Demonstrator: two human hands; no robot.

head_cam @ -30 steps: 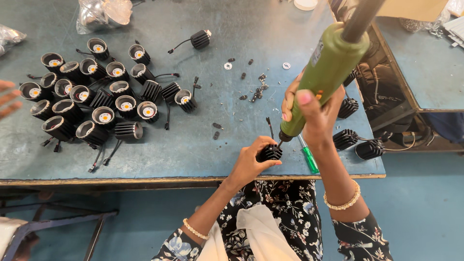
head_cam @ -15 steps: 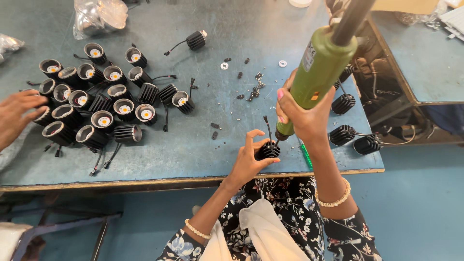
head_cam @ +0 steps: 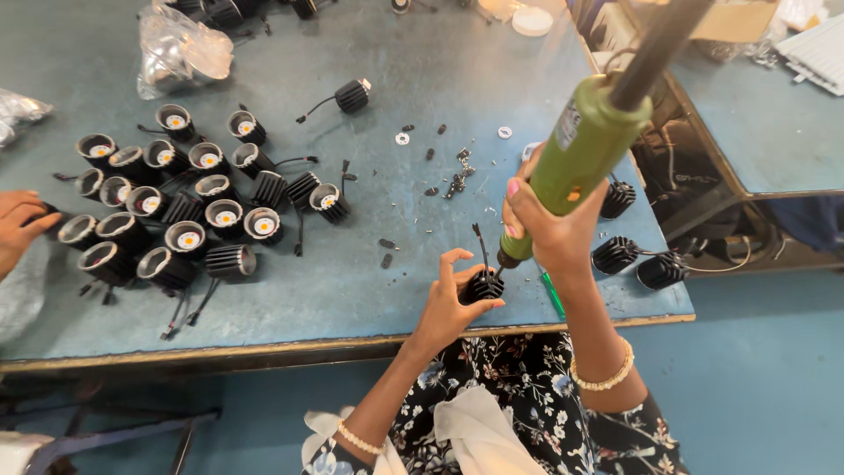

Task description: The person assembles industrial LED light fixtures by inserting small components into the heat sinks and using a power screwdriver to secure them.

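The left hand (head_cam: 448, 303) rests at the near edge of the bench (head_cam: 422, 79), its fingers closed around a small black finned lamp body (head_cam: 483, 286), steadying it on the bench top. A short black wire rises from that body. The right hand (head_cam: 549, 224) is wrapped tight around the lower end of a green power screwdriver (head_cam: 585, 149). The tool is tilted, its top leaning up and to the right where a dark cable or hanger leaves it; its tip points down onto the lamp body held by the left hand. A green pen-like stick (head_cam: 553, 295) lies on the bench just below the right wrist.

Loose screws (head_cam: 457, 171) and small washers lie scattered in the middle of the bench. To the left sits a cluster of lamps (head_cam: 176, 211), some upright with their pale centres showing, some on their sides with wires trailing. One lone lamp (head_cam: 352, 95) lies farther back. Three more finned bodies (head_cam: 637, 255) sit near the right edge, beside the right arm. A clear plastic bag (head_cam: 180, 53) lies at the far left corner. Another person's hand (head_cam: 22, 229) reaches in at the left edge, touching the cluster.
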